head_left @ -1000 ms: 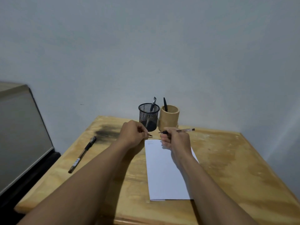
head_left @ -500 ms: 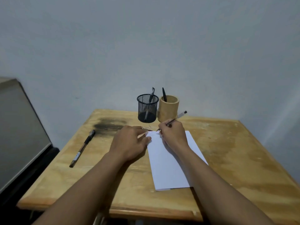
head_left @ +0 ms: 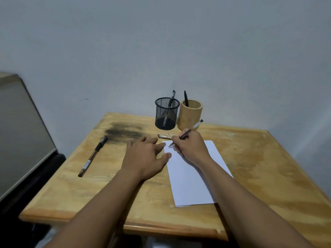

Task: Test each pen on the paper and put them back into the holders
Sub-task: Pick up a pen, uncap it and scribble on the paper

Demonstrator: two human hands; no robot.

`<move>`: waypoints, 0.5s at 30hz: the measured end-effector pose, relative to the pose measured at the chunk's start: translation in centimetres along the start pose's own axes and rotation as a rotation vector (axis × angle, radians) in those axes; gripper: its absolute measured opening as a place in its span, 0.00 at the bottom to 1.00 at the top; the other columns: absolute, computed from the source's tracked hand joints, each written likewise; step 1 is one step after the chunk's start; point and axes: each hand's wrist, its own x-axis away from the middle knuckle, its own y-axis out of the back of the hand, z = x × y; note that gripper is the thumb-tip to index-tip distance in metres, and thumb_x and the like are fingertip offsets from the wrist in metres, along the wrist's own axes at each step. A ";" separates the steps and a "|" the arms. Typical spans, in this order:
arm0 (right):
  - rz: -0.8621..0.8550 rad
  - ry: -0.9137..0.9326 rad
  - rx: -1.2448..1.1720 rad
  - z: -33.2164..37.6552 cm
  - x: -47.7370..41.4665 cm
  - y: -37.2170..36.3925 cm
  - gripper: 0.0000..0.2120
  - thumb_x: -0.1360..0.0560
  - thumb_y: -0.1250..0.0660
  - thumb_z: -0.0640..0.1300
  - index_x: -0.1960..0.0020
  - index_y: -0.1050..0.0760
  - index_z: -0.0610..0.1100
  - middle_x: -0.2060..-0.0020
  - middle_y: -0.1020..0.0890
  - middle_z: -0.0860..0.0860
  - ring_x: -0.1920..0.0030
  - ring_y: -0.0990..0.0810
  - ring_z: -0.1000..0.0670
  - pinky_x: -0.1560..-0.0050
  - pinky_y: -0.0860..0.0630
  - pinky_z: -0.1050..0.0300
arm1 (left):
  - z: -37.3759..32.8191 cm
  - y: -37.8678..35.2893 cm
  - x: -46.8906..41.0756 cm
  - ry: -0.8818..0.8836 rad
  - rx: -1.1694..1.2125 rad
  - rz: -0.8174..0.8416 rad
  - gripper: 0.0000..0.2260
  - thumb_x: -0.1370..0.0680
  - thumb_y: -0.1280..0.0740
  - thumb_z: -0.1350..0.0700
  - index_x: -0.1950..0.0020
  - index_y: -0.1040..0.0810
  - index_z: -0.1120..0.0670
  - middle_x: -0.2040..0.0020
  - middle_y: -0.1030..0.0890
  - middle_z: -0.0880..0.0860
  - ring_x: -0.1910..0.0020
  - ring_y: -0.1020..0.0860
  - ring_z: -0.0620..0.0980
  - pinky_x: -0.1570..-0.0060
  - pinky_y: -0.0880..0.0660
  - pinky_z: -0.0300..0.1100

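Note:
My right hand [head_left: 190, 147] grips a clear-barrelled pen [head_left: 194, 126] with its tip touching the top left corner of the white paper [head_left: 193, 179]. My left hand [head_left: 146, 156] lies flat on the table with its fingers spread, the fingertips touching the paper's left edge. The pen's cap [head_left: 163, 136] lies on the table just beyond the paper. A black mesh holder [head_left: 166, 113] holds one pen, and a bamboo holder [head_left: 190, 114] beside it holds a black pen. Another black pen [head_left: 93, 155] lies loose on the table's left side.
The wooden table [head_left: 259, 167] stands against a pale wall, with a dark smudge [head_left: 123, 131] near its back left. A grey panel [head_left: 19, 133] stands to the left of the table.
My left hand let go of the pen's cap, which now lies on the table, and spread flat beside the paper. My right hand brought the pen's tip down to the paper.

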 end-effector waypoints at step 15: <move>0.014 0.017 0.081 0.4 0.4 0.3 0.12 0.23 0.32 0.45 0.62 0.20 0.40 0.72 0.17 0.49 0.71 0.20 0.52 0.63 0.21 0.52 | 0.1 -0.3 0.0 0.033 0.043 0.027 0.25 0.23 0.45 0.33 0.28 0.29 0.37 0.23 0.33 0.45 0.21 0.42 0.55 0.27 0.46 0.67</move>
